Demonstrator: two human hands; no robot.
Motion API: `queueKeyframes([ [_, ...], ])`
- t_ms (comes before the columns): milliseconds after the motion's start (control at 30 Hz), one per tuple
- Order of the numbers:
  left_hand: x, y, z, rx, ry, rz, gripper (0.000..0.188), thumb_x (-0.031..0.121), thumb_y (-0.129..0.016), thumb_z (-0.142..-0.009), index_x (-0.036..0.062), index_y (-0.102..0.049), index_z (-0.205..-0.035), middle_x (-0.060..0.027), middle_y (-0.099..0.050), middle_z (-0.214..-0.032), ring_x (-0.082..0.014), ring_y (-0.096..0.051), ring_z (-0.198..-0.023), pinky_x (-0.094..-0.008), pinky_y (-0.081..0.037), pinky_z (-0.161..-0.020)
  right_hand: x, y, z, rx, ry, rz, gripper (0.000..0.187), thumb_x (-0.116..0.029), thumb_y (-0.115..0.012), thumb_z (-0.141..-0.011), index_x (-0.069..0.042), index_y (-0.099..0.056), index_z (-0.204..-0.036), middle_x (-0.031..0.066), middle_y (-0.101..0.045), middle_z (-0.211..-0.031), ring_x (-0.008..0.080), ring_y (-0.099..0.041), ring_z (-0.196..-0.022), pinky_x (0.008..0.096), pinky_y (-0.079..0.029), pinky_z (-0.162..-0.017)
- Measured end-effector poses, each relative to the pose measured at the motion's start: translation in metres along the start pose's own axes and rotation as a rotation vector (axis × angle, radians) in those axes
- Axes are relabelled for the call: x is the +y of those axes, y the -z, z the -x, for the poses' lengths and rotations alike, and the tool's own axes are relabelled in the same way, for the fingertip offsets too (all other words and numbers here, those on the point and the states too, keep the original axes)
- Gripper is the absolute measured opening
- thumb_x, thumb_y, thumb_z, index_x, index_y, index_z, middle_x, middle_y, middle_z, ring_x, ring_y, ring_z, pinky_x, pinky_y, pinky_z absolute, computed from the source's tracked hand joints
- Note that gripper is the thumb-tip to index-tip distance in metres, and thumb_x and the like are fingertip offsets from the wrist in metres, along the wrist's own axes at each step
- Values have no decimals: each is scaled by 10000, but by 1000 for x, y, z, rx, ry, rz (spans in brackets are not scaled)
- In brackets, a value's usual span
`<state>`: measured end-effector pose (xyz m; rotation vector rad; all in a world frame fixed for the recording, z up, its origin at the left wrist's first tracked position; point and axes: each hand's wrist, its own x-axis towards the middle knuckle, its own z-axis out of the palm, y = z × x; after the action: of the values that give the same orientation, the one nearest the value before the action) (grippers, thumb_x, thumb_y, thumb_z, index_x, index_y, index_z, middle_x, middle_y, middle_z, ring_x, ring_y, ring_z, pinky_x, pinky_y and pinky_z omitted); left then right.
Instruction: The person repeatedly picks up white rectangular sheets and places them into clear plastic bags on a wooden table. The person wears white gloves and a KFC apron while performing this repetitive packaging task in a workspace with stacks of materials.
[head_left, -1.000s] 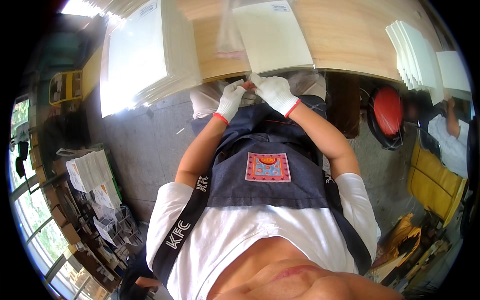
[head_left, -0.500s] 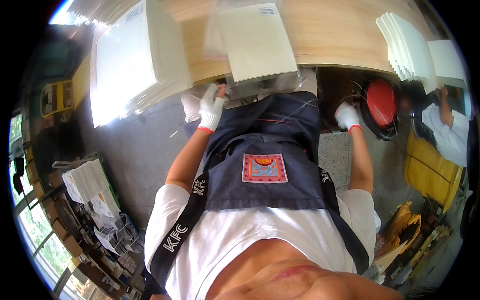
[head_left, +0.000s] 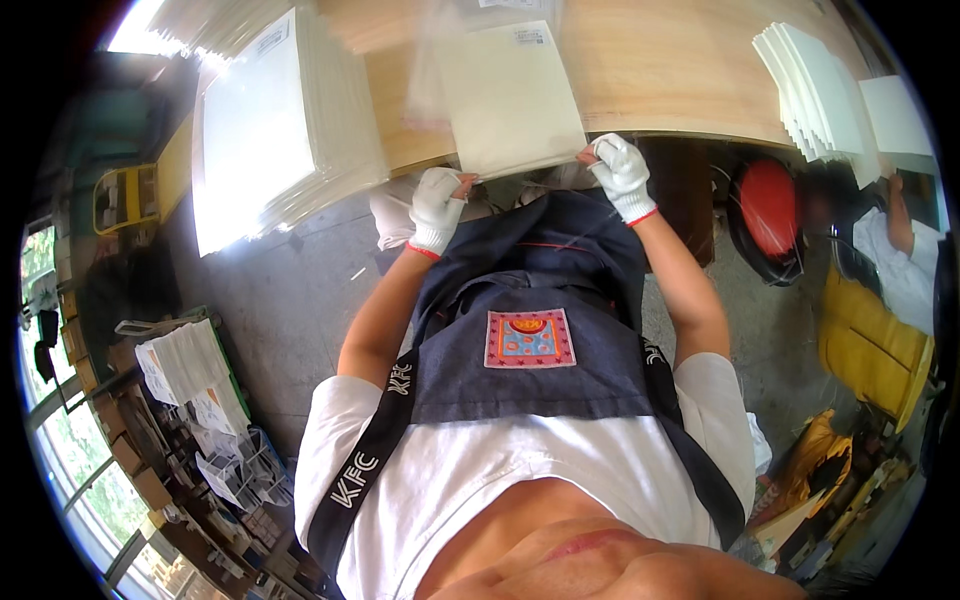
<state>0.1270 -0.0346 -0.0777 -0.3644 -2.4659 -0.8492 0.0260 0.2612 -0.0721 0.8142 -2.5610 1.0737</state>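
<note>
A flat cream board (head_left: pixel 518 100) with a small white label lies inside a clear plastic bag on the table, its near end at the front edge. My left hand (head_left: pixel 437 210), in a white knit glove with bare fingertips, is closed with thumb and finger pinching the bag's near left corner. At the near right corner, my right hand (head_left: pixel 622 175), gloved the same way, is also closed in a pinch on the plastic. The plastic between the two hands is thin and hard to make out.
Plastic-wrapped boards (head_left: pixel 255 140) are piled on the left of the wooden table (head_left: pixel 680 75). White boards (head_left: pixel 810 90) stand fanned at the right. Below them is a red round-topped object (head_left: pixel 767 207). Another person's arm (head_left: pixel 900 215) shows at far right, near a yellow chair (head_left: pixel 870 345).
My right hand has come up and left from beside the red object to the bag's near right corner. My left hand has shifted slightly right and down. The loose plastic at the near edge has drawn in.
</note>
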Motion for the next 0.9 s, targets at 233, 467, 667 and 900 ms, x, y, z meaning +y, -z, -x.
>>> queueKeyframes([
  [233, 12, -32, 16, 498, 1044, 1366, 199, 110, -622, -866, 49, -497, -1008, -39, -570, -867, -147, -567, -729, -299, -505, -696, -9, -29, 12, 108, -891, -711, 272, -351, -642, -869, -86, -581, -867, -22, -544, -635, 64, -506, -511, 219, -407, -465],
  [467, 46, 14, -25, 48, 839, 751, 141, 97, -584, -870, 15, -484, -928, -26, -506, -740, -87, -534, -608, -247, -495, -550, -3, -7, 20, -87, -955, -787, 420, -460, -556, -908, -61, -611, -1027, 22, -604, -666, 89, -543, -479, 244, -439, -415],
  [667, 95, 113, -68, 2, 610, 505, 186, 134, -643, -852, 18, -498, -853, -32, -529, -664, -79, -512, -587, -246, -428, -539, -57, 21, -5, -268, -907, -1300, 127, -186, -528, -953, -66, -522, -914, 0, -492, -629, 97, -461, -511, 234, -359, -445],
  [900, 51, 250, -52, 639, 542, 186, 207, 93, -480, -945, -47, -588, -1052, -33, -594, -850, -89, -547, -764, -211, -430, -681, -195, -28, -125, -534, -381, -1377, 160, -209, -560, -937, -51, -538, -929, 4, -488, -612, 86, -466, -501, 228, -374, -462],
])
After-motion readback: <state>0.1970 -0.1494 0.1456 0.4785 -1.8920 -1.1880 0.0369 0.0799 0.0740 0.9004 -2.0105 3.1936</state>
